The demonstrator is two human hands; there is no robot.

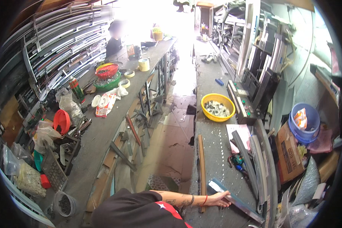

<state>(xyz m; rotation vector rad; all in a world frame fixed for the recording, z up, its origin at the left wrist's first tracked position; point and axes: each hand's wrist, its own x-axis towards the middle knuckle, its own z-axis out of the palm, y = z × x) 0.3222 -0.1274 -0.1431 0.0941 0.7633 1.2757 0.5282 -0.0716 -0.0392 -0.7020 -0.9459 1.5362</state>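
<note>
My left arm, in a black and red sleeve, reaches across to the right-hand bench. My left hand [219, 199] is closed on the near edge of a shiny metal profile [241, 207], which lies slantwise over the bench top. Part of the fingers is hidden against the metal. Just beyond the hand, a long brown strip [201, 167] lies along the bench edge. A row of small white pieces [222, 159] runs up the bench to a yellow basin [218, 108] holding small dark and pale parts. My right hand is not in view.
Dark curved profiles [247, 163] and a paper sheet [237, 135] lie on the right bench, beside a machine [243, 102]. Buckets [304, 121] and a cardboard box [288, 154] stand farther right. Across the aisle, the left bench [114, 110] carries baskets, tape rolls and bags. Another person [114, 43] is far back.
</note>
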